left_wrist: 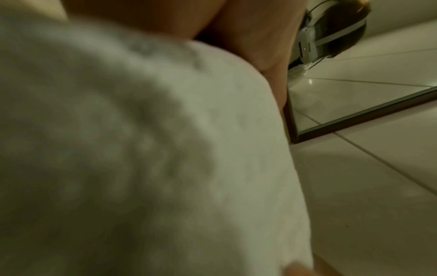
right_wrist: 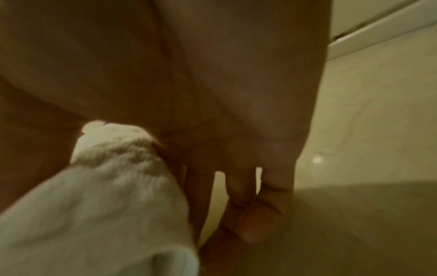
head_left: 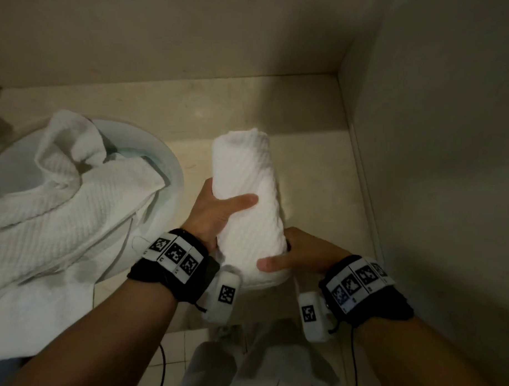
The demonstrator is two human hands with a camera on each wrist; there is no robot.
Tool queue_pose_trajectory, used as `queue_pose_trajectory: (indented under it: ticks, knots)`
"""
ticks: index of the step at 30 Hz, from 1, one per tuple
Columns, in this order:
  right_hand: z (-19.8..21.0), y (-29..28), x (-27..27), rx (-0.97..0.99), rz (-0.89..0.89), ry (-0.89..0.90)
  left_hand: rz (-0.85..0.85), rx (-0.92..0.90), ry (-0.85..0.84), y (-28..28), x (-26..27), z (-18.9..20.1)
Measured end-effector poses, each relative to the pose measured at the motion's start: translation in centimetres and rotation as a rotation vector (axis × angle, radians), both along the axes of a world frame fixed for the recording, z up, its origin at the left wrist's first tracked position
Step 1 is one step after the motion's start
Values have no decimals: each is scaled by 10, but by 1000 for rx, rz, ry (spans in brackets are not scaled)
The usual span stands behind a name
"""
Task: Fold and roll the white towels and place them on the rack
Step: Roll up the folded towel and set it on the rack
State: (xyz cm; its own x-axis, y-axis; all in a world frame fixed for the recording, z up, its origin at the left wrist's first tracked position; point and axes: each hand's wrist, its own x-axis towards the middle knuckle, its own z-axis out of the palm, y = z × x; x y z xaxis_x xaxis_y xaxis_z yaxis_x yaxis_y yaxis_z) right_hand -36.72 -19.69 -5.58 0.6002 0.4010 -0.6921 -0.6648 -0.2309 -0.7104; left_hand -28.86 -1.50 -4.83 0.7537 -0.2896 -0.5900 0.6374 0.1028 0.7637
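Note:
A rolled white waffle-weave towel (head_left: 247, 198) is held above the beige counter (head_left: 311, 171), its long axis running away from me. My left hand (head_left: 218, 211) grips the roll's left side, thumb laid across the top. Around the near end my right hand (head_left: 285, 257) holds the roll, thumb over its lower edge. The left wrist view is filled by the blurred rolled towel (left_wrist: 141, 149). In the right wrist view the rolled towel's end (right_wrist: 106, 196) lies against the palm, with the fingers (right_wrist: 255, 214) curled beside it. No rack is in view.
A loose white towel (head_left: 59, 215) lies crumpled over a round white basin (head_left: 165, 158) at the left. Walls close the counter at the back and right. A dark-framed mirror (left_wrist: 354, 117) shows in the left wrist view. Floor tiles (head_left: 172, 351) lie below the counter edge.

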Motion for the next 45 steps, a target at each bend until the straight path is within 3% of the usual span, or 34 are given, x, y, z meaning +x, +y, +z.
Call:
queue_pose_trajectory:
  ticks: [6, 11, 15, 20, 26, 37, 45]
  knots:
    - [20, 22, 35, -3, 20, -103, -12, -22, -141, 39, 3, 20]
    - [34, 61, 64, 41, -150, -189, 24, 69, -181, 81, -9, 29]
    - [52, 123, 71, 245, -254, -304, 10, 162, -258, 122, -20, 37]
    - [65, 205, 63, 268, -382, -394, -41, 215, -379, 189, -30, 59]
    - [79, 297, 52, 218, -434, -408, 34, 277, -423, 274, -47, 67]
    - [98, 477, 61, 165, -421, -412, 247, 298, -392, 445, -77, 82]
    - [123, 556, 107, 207, -537, -336, 442, 305, -282, 524, -79, 87]
